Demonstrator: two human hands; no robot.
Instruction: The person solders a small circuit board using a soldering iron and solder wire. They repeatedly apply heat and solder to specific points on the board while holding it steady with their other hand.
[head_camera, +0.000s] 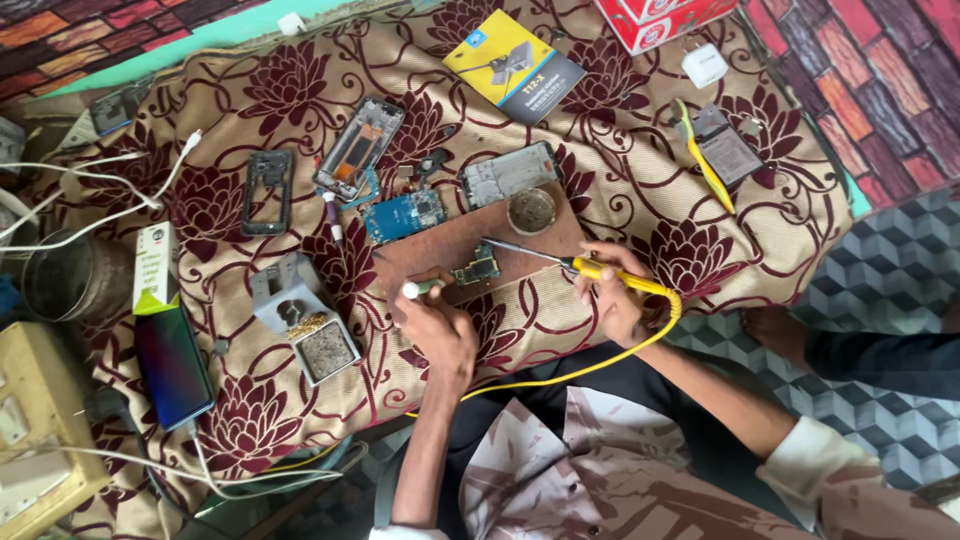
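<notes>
Two hands: both at work over a small board (478, 268), seen from the head camera looking down.
Right hand (612, 300): fingers closed round the yellow grip of an iron (560, 263), its yellow cable (600, 362) looping back toward the body.
Iron axis: runs from the right hand up and left, with the metal tip pointing at the board's top edge, touching or just above it; I cannot tell which.
Left hand (440, 330): fingers pinched on a short green-and-white stick (420, 288), which lies roughly level, just left of the board.
Board position: lies on a brown slab (450, 245), between the two hands, ahead of both sets of fingers.
Nearer hand: the left, its fingertips just beside the board; the right reaches it only through the iron's shaft.
Slab neighbours: a round tin (531, 210) sits on the slab's far right corner; a blue board (403, 216) lies just off its left end.
Further off: a phone frame (358, 148) and a black frame (267, 190) lie on the flowered cloth (640, 150), well apart from the hands.
Left side: a metal stand (305, 320) with a tray of brassy wool, and beside it a dark phone (172, 365).
</notes>
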